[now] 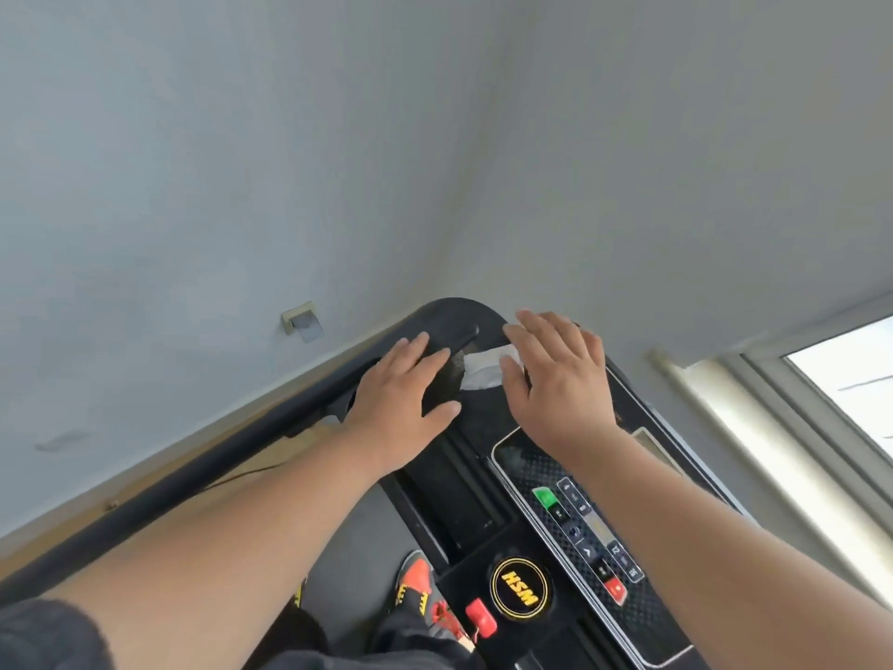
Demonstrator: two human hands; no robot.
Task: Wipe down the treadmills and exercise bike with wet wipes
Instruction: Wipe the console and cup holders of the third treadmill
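Note:
A black treadmill console (483,481) fills the lower middle, tilted in the view. It carries a button panel with a green button (545,498) and a red button (615,588), plus a round yellow "HSM" logo (520,589). A white wet wipe (483,372) lies on the console's far left corner. My right hand (555,379) presses flat on the wipe, fingers straight, covering its right part. My left hand (401,403) rests flat on the console just left of the wipe, fingers straight, holding nothing.
A black handrail (193,476) runs from the console down to the lower left. A red safety clip (481,618) sits near the logo. My orange-and-black shoe (415,580) stands on the belt. Grey walls meet behind the console; a wall socket (302,321) is at left, a window (850,379) at right.

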